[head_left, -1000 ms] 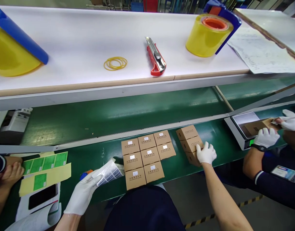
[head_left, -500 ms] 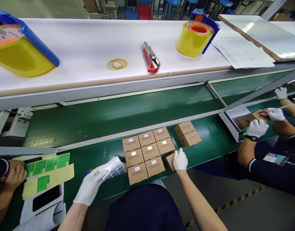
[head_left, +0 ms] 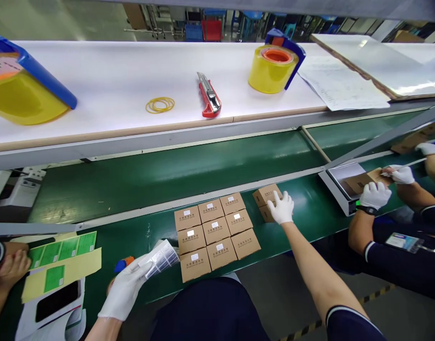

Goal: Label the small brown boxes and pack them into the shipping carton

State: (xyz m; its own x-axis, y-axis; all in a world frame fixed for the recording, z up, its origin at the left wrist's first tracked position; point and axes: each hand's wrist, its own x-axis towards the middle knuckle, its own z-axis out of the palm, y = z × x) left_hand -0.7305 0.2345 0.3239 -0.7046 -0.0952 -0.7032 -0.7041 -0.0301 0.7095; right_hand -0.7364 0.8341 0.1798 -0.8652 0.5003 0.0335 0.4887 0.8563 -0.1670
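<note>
My left hand (head_left: 122,294), in a white glove, is closed around a curled sheet of silver labels (head_left: 163,259). Just right of it, small brown cardboard boxes (head_left: 215,226) lie in a block of three rows on the green bench. Most have a white label on top; the box at the near right corner (head_left: 246,244) shows none. My right hand (head_left: 283,209), also gloved, reaches over two more boxes (head_left: 266,193) to the right of the block. Its fingers are spread at the nearer box, which it partly hides; whether they touch it I cannot tell.
A white shelf across the bench bears a red utility knife (head_left: 210,97), rubber bands (head_left: 159,104) and yellow tape rolls (head_left: 269,71). At left are green labels (head_left: 54,280), a phone (head_left: 57,300) and a person's hand. On the right, a co-worker's gloved hands handle a box above a scale (head_left: 340,189).
My right hand has let go of a box, now lying at the block's near right corner, and has moved right to the two separate boxes. My left hand still holds the label sheet.
</note>
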